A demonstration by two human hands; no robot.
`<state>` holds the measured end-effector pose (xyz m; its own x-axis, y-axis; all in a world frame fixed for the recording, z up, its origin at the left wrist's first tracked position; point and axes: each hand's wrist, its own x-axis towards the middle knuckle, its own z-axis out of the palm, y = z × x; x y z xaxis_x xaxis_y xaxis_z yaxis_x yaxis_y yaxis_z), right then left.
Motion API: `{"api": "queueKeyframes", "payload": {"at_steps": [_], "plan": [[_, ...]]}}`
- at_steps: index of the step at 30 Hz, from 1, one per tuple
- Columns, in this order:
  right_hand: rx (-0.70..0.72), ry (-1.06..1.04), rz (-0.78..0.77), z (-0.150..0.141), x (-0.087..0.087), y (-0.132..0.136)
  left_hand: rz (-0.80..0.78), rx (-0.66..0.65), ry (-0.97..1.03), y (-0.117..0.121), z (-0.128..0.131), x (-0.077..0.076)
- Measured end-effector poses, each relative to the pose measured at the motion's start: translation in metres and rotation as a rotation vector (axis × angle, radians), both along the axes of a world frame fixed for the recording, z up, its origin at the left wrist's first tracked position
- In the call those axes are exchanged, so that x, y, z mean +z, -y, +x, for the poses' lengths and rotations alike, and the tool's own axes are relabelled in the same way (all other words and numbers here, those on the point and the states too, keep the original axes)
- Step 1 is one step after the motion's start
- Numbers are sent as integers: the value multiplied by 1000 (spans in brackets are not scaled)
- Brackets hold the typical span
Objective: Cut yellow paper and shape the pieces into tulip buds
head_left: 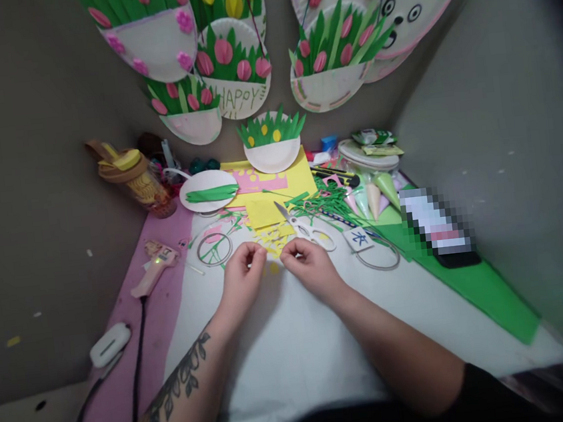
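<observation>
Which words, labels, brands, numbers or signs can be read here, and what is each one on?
"HAPPY": handwritten on a hanging paper-plate basket; the line beneath is partly cut off and unclear.
Blue mark on a white tag: cannot be read with certainty.
Tumbler, green packet: any print is too blurred.
Phone: screen pixelated, unreadable.

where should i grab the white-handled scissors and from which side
Probably by the white handle loops of the scissors, coming from the near right with the right hand. The loops lie toward that side, just beyond that hand, while the pointed blade end faces away to the left.
</observation>
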<state>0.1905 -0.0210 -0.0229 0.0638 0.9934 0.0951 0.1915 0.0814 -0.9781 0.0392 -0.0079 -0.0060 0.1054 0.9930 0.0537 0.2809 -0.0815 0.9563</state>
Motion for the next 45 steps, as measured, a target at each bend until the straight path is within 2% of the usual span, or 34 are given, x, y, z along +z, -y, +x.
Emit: {"api": "queueKeyframes", "payload": {"at_steps": [3, 8, 13, 18, 21, 26, 34, 36, 39, 42, 45], "plan": [[-13, -17, -4, 0, 1, 0, -18, 22, 11, -1, 0, 0], [6, -6, 12, -1, 0, 0, -11, -85, 0, 2, 4, -3], [3, 7, 11, 0, -1, -1, -19, 9, 31, 2, 3, -4], [22, 3, 9, -1, -1, 0, -34, -69, -1, 4, 7, -1], [30, 27, 22, -2, -2, 1, -15, -51, -22, 6, 8, 1], [17, 43, 21, 1, 0, 1, -33, 1, 81, 4, 6, -1], [16, 50, 36, 1, 0, -1, -171, 14, 200, 1, 7, -3], [8, 175, 68, 10, 0, -5, -186, 53, 225, 0, 5, -4], [-86, 602, 67, 31, 2, -12, -197, 123, 264, -3, 2, -6], [-135, 953, -89, 49, 2, -16, -209, 129, 301, -6, 0, -9], [-96, 1031, -238, 56, 0, -18, -240, 118, 331, -9, -1, -13]]}}
